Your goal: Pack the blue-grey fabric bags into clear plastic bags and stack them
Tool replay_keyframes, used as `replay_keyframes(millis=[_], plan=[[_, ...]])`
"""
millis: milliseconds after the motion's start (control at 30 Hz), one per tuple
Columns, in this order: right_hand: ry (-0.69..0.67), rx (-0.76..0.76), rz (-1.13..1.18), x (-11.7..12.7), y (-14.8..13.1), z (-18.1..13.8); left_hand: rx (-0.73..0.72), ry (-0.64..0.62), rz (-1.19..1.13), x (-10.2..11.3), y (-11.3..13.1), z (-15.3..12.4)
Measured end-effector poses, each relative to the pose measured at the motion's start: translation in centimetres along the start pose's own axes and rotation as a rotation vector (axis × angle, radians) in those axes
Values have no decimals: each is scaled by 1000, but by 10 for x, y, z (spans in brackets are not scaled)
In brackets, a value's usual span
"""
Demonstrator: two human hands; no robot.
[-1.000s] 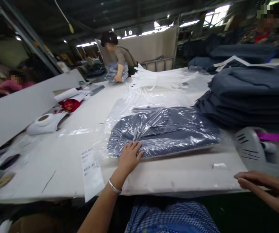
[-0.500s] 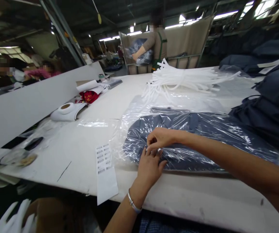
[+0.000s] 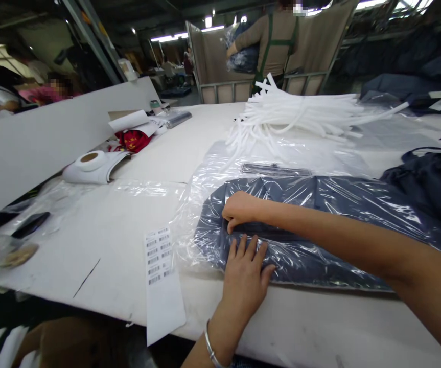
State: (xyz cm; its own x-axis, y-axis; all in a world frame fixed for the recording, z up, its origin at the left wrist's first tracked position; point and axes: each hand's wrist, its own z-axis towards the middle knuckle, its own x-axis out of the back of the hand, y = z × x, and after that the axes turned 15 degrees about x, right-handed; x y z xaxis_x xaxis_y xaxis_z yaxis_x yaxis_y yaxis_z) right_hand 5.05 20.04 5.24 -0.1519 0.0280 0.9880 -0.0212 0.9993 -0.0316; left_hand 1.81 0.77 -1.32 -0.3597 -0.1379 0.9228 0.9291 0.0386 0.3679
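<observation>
A dark blue folded garment [image 3: 343, 204] lies on the table inside a clear plastic bag [image 3: 377, 255]. My left hand [image 3: 245, 271], with a silver bangle at the wrist, rests on the near side of the bag, its fingers stretched out and apart. Just beyond it, my right hand [image 3: 240, 210] is closed, fingers curled down onto the film at the left part of the bag; its fingertips are partly hidden. Below the right hand runs a darker strip with less shine on it.
A heap of white foam strips [image 3: 297, 115] lies behind the bag. A barcode label sheet [image 3: 163, 286] hangs over the front edge. Farther left are a white roll [image 3: 92, 163] and a red cloth [image 3: 134, 140]. Dark garments [image 3: 431, 179] are piled right. A co-worker [image 3: 277, 41] carries a bagged bundle.
My right hand has moved slightly left and away from my left hand, which has spread its fingers on the film. The view has shifted, and the co-worker appears farther right.
</observation>
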Motion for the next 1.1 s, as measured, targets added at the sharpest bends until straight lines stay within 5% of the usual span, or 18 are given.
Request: replay_keyframes(millis=[133, 233, 300, 400, 467, 600, 767, 900, 1000, 1100], plan=[[78, -77, -7, -3, 13, -9, -8, -15, 16, 1, -1, 1], [261, -223, -8, -6, 9, -24, 2, -28, 27, 2, -1, 2], [349, -181, 100, -11, -1, -35, 11, -32, 34, 2, 0, 2], [293, -108, 264, -22, -18, -53, 9, -39, 41, 2, 0, 4], [330, -213, 292, -26, -32, -70, 11, -52, 24, 3, -1, 7], [742, -400, 553, -33, -88, -122, 50, -97, -153, 15, -7, 13], [993, -755, 1529, -77, -187, -187, 194, 75, -501, 37, -22, 22], [1433, -949, 2032, -120, -222, -209, 158, 176, -145, 35, -37, 35], [1675, -928, 2141, -132, -225, -206, 86, 47, 160, 29, -49, 47], [1849, -933, 2164, -133, -221, -191, 67, 48, 193, 34, -50, 52]])
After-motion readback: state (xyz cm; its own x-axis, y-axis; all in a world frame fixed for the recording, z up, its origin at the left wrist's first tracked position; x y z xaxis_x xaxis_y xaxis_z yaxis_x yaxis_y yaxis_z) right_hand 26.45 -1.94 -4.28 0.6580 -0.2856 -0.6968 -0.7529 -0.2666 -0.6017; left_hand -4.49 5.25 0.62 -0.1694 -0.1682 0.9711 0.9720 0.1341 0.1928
